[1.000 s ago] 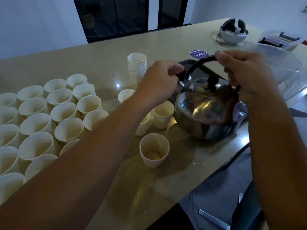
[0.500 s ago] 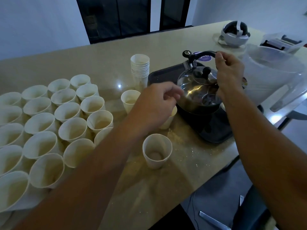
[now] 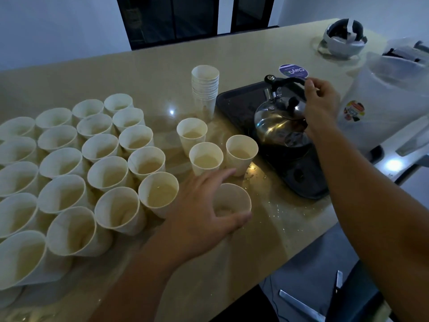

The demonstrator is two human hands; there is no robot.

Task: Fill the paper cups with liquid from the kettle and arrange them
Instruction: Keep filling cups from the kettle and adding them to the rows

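The right hand [image 3: 321,105] covers the rear half of the steel kettle [image 3: 277,123] and the back end of its black handle [image 3: 286,80]; its fingers are curled by that handle end, though whether they clamp it is hard to make out. The kettle stands on the dark tray [image 3: 241,98]. The wide cluster of paper cups [image 3: 76,173], left of the tray, is cut off by the picture's left edge, and dim light makes their fill levels hard to judge. The left hand [image 3: 202,210] hides the near-left wall of a lone cup [image 3: 234,201] standing just in front of the tray's near-left side; its fingers are spread and nearly straight, forefinger behind the rim, thumb in front of the cup, not yet closed on it. Three more cups [image 3: 205,159] stand between this cup and the cup stack [image 3: 205,89], which is beside the tray's left edge
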